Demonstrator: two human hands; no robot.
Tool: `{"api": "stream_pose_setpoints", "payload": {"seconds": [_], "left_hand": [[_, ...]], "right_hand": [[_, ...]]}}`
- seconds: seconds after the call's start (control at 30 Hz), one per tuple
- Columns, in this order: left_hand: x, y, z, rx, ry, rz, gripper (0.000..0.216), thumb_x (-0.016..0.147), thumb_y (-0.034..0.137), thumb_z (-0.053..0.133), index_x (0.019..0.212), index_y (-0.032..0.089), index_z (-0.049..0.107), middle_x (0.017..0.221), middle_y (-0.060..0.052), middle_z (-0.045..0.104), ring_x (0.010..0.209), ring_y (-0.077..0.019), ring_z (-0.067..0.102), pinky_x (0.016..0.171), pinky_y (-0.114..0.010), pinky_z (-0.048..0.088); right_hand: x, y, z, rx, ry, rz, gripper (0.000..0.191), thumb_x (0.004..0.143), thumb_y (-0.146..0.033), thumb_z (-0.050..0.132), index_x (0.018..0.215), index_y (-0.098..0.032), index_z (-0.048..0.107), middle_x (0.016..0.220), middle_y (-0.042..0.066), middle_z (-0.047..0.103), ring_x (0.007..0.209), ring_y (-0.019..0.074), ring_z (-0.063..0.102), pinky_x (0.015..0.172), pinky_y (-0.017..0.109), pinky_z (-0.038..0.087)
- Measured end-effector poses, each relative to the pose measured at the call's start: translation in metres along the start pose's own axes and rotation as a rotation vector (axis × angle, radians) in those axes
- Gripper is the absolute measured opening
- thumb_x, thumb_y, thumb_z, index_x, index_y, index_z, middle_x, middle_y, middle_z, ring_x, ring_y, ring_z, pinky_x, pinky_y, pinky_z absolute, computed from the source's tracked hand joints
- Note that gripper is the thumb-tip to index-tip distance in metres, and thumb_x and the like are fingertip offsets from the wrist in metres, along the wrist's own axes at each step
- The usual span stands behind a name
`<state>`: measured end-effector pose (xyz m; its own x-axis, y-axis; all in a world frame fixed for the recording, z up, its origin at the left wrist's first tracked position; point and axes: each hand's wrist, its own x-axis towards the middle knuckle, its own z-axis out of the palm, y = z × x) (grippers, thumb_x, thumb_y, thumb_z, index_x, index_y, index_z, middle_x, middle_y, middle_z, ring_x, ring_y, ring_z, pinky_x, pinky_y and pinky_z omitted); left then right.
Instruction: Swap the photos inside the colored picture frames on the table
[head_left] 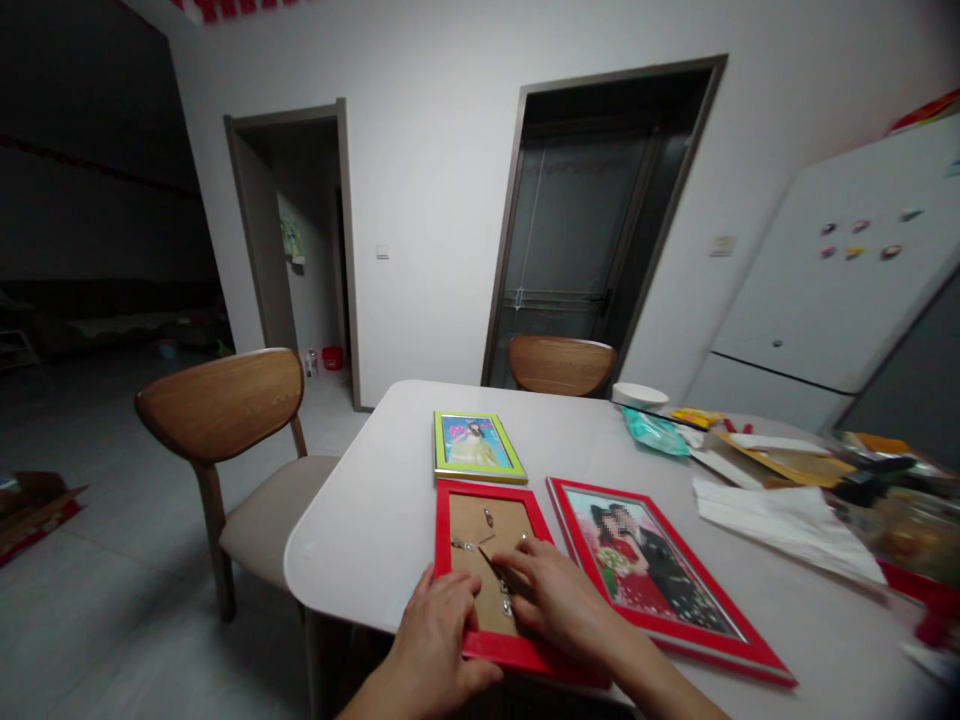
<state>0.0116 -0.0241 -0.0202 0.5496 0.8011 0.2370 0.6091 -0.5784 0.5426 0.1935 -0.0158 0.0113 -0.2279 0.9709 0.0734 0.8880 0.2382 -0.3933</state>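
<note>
A small red picture frame [487, 510] lies face down near the front edge of the white table [375, 500], its brown backing board up. My left hand [439, 625] rests on its lower left part, fingers curled against the backing. My right hand [559, 595] lies over the lower right of the backing, fingertips pressed at a small metal clip. To the right lies a larger red frame [660, 580] face up with a photo. Behind them a green frame [474, 445] lies face up.
White paper [787, 520], a teal packet [654, 432], a white bowl [639, 396] and clutter fill the table's right side. Two wooden chairs [225, 410] stand at the left and far side. A white fridge [847, 280] stands at the right.
</note>
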Motion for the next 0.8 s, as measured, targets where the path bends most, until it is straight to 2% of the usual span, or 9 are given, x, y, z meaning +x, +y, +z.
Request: {"api": "stream_pose_setpoints", "payload": {"seconds": [0.1, 0.17, 0.23, 0.3, 0.37, 0.47, 0.6, 0.7, 0.8], "left_hand": [[0.006, 0.012, -0.007, 0.037, -0.016, -0.023, 0.035, 0.059, 0.035, 0.067, 0.088, 0.020, 0.055, 0.104, -0.004, 0.058, 0.096, -0.0222, 0.051, 0.097, -0.044, 0.021], [0.012, 0.018, -0.009, 0.065, -0.039, -0.016, 0.045, 0.061, 0.042, 0.064, 0.100, 0.023, 0.051, 0.113, -0.004, 0.051, 0.104, -0.0244, 0.045, 0.096, -0.046, 0.021], [0.016, 0.019, -0.007, 0.101, -0.081, 0.013, 0.055, 0.061, 0.050, 0.061, 0.109, 0.027, 0.046, 0.126, -0.005, 0.039, 0.115, -0.0282, 0.034, 0.096, -0.049, 0.018], [0.018, 0.018, -0.004, 0.132, -0.116, 0.034, 0.058, 0.063, 0.056, 0.057, 0.112, 0.028, 0.045, 0.131, -0.006, 0.033, 0.118, -0.0303, 0.028, 0.096, -0.051, 0.016], [0.017, 0.016, -0.004, 0.136, -0.126, 0.050, 0.060, 0.063, 0.058, 0.055, 0.113, 0.027, 0.044, 0.130, -0.007, 0.034, 0.118, -0.0312, 0.027, 0.096, -0.051, 0.016], [0.015, 0.013, -0.005, 0.095, -0.159, 0.077, 0.063, 0.062, 0.055, 0.058, 0.117, 0.030, 0.041, 0.132, -0.008, 0.031, 0.120, -0.0317, 0.025, 0.097, -0.052, 0.015], [0.015, 0.011, -0.009, 0.032, -0.221, 0.088, 0.051, 0.060, 0.043, 0.066, 0.108, 0.035, 0.050, 0.135, -0.003, 0.027, 0.122, -0.0314, 0.022, 0.097, -0.052, 0.015], [0.013, 0.010, -0.012, 0.008, -0.182, 0.105, 0.034, 0.060, 0.038, 0.067, 0.092, 0.030, 0.058, 0.127, -0.001, 0.040, 0.118, -0.0268, 0.031, 0.099, -0.048, 0.014], [0.009, 0.007, -0.013, -0.015, -0.103, 0.078, 0.025, 0.061, 0.034, 0.067, 0.083, 0.025, 0.058, 0.116, -0.001, 0.049, 0.111, -0.0215, 0.040, 0.100, -0.043, 0.015]], "right_hand": [[0.004, 0.001, -0.001, 0.129, 0.000, 0.044, 0.045, 0.060, -0.017, 0.049, 0.104, -0.020, 0.056, 0.100, 0.007, 0.059, 0.088, 0.0174, 0.055, 0.076, 0.025, 0.039], [0.007, 0.001, -0.003, 0.201, 0.009, 0.089, 0.045, 0.059, -0.020, 0.050, 0.104, -0.017, 0.056, 0.101, 0.008, 0.060, 0.091, 0.0184, 0.055, 0.077, 0.026, 0.040], [0.009, 0.001, -0.004, 0.228, 0.020, 0.116, 0.044, 0.059, -0.021, 0.050, 0.103, -0.015, 0.056, 0.100, 0.009, 0.061, 0.090, 0.0191, 0.056, 0.076, 0.026, 0.041], [0.009, 0.001, -0.005, 0.235, 0.024, 0.131, 0.044, 0.058, -0.020, 0.050, 0.102, -0.015, 0.057, 0.099, 0.010, 0.062, 0.089, 0.0192, 0.057, 0.075, 0.026, 0.042], [0.009, 0.000, -0.007, 0.261, 0.014, 0.133, 0.045, 0.058, -0.018, 0.049, 0.102, -0.015, 0.057, 0.101, 0.009, 0.061, 0.090, 0.0184, 0.057, 0.075, 0.025, 0.042], [0.009, 0.001, -0.009, 0.332, -0.018, 0.151, 0.046, 0.059, -0.018, 0.048, 0.104, -0.015, 0.055, 0.102, 0.008, 0.061, 0.088, 0.0170, 0.057, 0.072, 0.024, 0.043], [0.009, 0.000, -0.011, 0.329, -0.062, 0.157, 0.048, 0.058, -0.019, 0.051, 0.106, -0.017, 0.054, 0.101, 0.007, 0.061, 0.084, 0.0169, 0.058, 0.069, 0.023, 0.043], [0.007, -0.001, -0.011, 0.214, -0.041, 0.106, 0.046, 0.056, -0.018, 0.052, 0.101, -0.018, 0.057, 0.099, 0.007, 0.061, 0.086, 0.0178, 0.056, 0.073, 0.024, 0.041], [0.004, 0.000, -0.002, 0.121, 0.010, 0.054, 0.036, 0.061, -0.019, 0.050, 0.096, -0.017, 0.059, 0.094, 0.007, 0.061, 0.082, 0.0172, 0.055, 0.072, 0.025, 0.041]]}}
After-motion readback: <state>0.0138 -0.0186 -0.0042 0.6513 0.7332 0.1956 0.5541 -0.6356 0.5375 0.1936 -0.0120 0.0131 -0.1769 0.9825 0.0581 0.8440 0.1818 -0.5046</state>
